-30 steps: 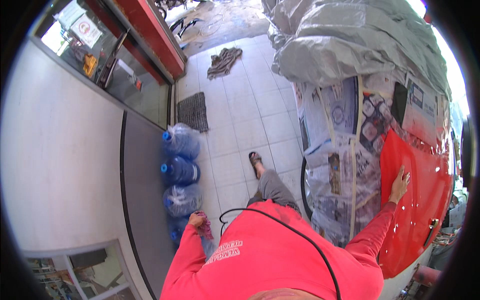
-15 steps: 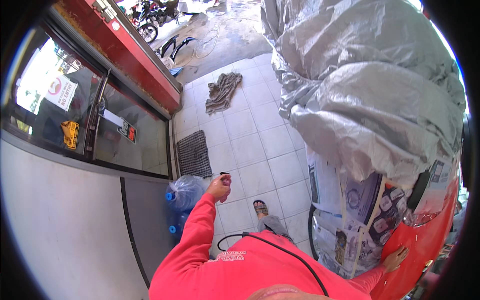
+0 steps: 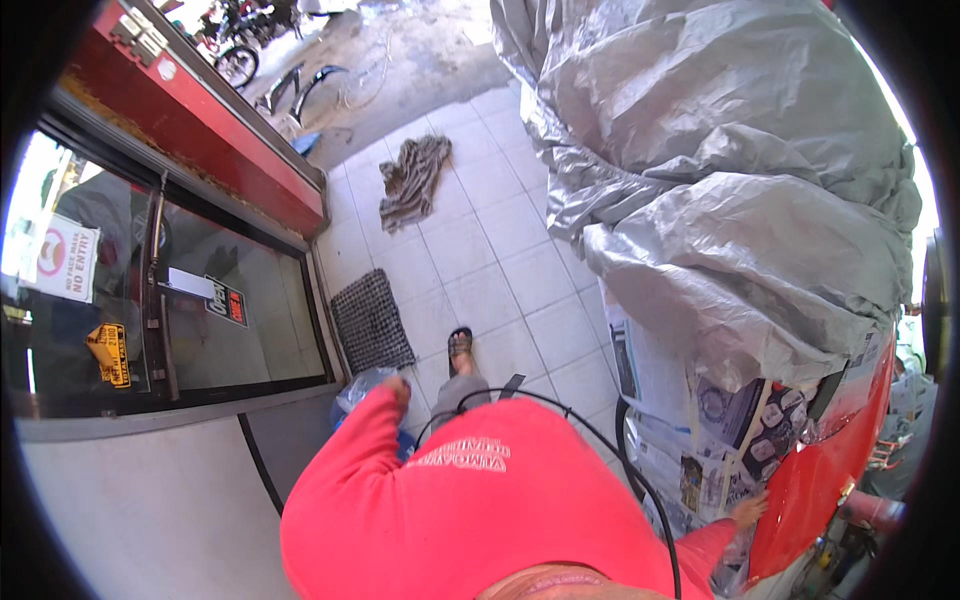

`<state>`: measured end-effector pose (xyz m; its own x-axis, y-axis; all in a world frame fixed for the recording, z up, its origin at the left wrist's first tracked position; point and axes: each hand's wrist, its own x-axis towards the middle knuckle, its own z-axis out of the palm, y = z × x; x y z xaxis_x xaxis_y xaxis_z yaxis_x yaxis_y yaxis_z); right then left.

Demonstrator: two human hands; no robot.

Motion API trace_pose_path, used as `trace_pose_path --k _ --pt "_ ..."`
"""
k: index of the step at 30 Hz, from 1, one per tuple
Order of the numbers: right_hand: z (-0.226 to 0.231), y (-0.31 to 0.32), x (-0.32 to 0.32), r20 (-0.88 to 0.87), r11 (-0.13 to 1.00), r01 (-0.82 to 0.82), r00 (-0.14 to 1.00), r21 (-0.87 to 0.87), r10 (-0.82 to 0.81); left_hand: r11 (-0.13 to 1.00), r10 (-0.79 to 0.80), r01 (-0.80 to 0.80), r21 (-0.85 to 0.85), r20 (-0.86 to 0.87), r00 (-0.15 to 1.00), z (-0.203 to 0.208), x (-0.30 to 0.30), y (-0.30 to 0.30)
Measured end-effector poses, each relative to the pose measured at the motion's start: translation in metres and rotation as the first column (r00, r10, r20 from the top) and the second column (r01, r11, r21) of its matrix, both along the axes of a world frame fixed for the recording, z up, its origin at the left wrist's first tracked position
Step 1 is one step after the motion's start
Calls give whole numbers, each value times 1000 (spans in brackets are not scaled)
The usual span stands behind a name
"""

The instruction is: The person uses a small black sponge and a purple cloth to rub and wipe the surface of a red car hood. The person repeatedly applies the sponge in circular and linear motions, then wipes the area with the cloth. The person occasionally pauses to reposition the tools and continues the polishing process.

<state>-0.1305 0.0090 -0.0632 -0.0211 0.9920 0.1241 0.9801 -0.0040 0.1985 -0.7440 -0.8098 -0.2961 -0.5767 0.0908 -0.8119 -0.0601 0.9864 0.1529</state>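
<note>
Fingers of the left hand (image 3: 399, 389) are curling loosely w/ nothing visibly in them; can't tell if they're fully shut, since the hand is small and partly behind the red sleeve (image 3: 345, 470). It's hanging just above the clear plastic water bottle (image 3: 362, 388) w/ a blue base that's sitting on the floor by the shopfront, maybe brushing its top, can't say for sure. Right hand (image 3: 748, 511) is lying w/ fingers spread apart, flat against the red car panel (image 3: 815, 480), right at the edge where the newspaper masking (image 3: 690, 420) is meeting the bare paint; it's gripping nothing. Person is leaning fwd in a red shirt, a black cable (image 3: 590, 440) looping over the back. One sandalled foot (image 3: 459, 345) is showing on the pale floor tiles (image 3: 500, 270), just beside a dark checked doormat (image 3: 371, 322). Grey plastic sheeting (image 3: 720, 180) is draping over the upper part of the car, bunching in big folds above the newspaper. Glass door (image 3: 230, 310) w/ stickers and a small sign is standing at the left under a red fascia. Further off, a crumpled brown-grey rag (image 3: 412, 178) is lying on the tiles, well apart from the mat, and a motorbike wheel (image 3: 237, 66) is showing near the top edge.
</note>
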Motion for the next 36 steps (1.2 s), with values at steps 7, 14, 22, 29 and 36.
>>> trace_pose_path --k 7,14,22,29,36 --pt "-164 -251 -123 -7 549 -3 1000 -836 -5 719 336 -330 612 110 936 -13 -185 82" --pt "-180 -333 -392 -436 334 -334 847 -881 -304 733 28 54 678 -110 994 98 -322 162" --pt "-165 -261 -578 -427 458 -211 789 -863 -442 772 123 26 636 -189 974 107 -530 125" --pt "-214 -215 -820 -177 327 -259 949 -909 262 788 528 -369 493 -233 817 4 -578 -37" --pt "-169 -294 -1199 -706 145 -755 651 -639 278 920 390 -391 20 53 919 -5 -500 -139"
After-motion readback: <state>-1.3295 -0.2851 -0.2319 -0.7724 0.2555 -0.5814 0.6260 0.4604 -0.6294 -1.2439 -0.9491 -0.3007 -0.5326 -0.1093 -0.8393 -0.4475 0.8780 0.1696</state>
